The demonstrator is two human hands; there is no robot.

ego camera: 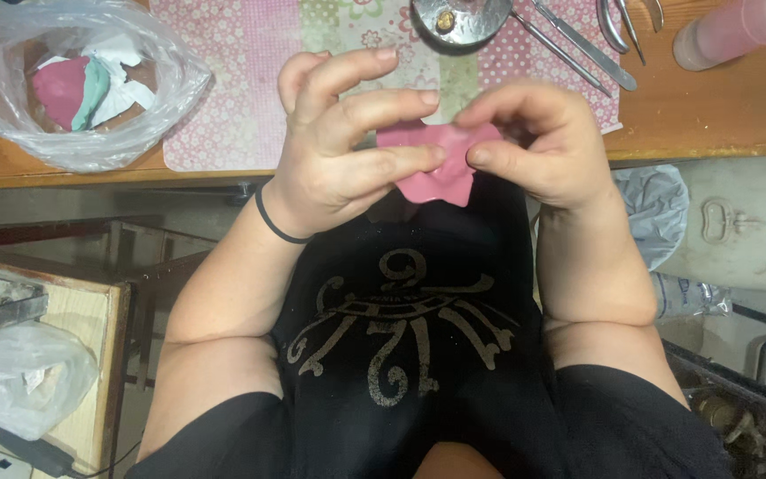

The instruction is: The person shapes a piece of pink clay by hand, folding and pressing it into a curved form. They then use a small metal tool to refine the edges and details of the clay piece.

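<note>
A flattened pink clay piece (443,168) is held between both hands above the lap, just in front of the wooden table edge (693,146). My left hand (347,146) pinches its left side with thumb and fingers; a black band circles that wrist. My right hand (538,142) grips the right side, fingers curled over the top. Part of the clay is hidden behind the fingers.
A clear plastic bag (73,84) with pink, teal and white clay scraps lies at the table's left. A patterned mat (223,80), a round metal tool (461,19), metal sculpting tools (578,49), pliers and a pink bottle (729,31) sit at the back. A wooden stand (55,355) is lower left.
</note>
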